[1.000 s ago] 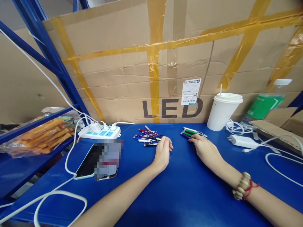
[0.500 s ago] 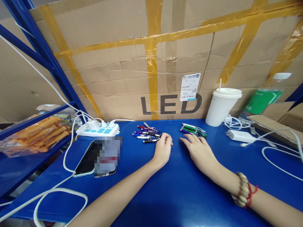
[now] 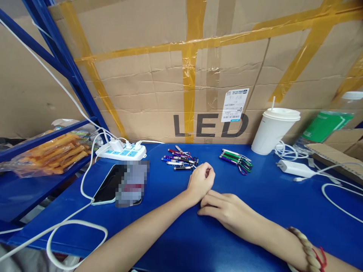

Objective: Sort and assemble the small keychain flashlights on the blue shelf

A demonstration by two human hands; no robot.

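Note:
My left hand (image 3: 201,179) is curled closed just right of a loose pile of small keychain torches (image 3: 177,163), in red, purple, blue, silver and black. Whatever its fingers may hold is hidden. My right hand (image 3: 224,208), back upward, is beside the left wrist, with its fingers bent and slightly apart; nothing shows in them. Farther back on the right lies a second group of keychain torches (image 3: 231,156), mostly green with silver and purple ones, side by side with their clips pointing right. A beaded bracelet (image 3: 304,243) and red string circle my right wrist.
On the left of the blue table (image 3: 170,234) are two phones (image 3: 106,187), a power strip (image 3: 124,152) and white cables. A lidded cup (image 3: 272,130), a bottle (image 3: 327,122) and a charger (image 3: 297,169) stand or lie at right. A large cardboard box (image 3: 153,87) closes off the back.
My right hand has drawn back from the green torches toward my left wrist, its fingers now more bent. My left hand has stayed curled near the left pile. The view has shifted slightly.

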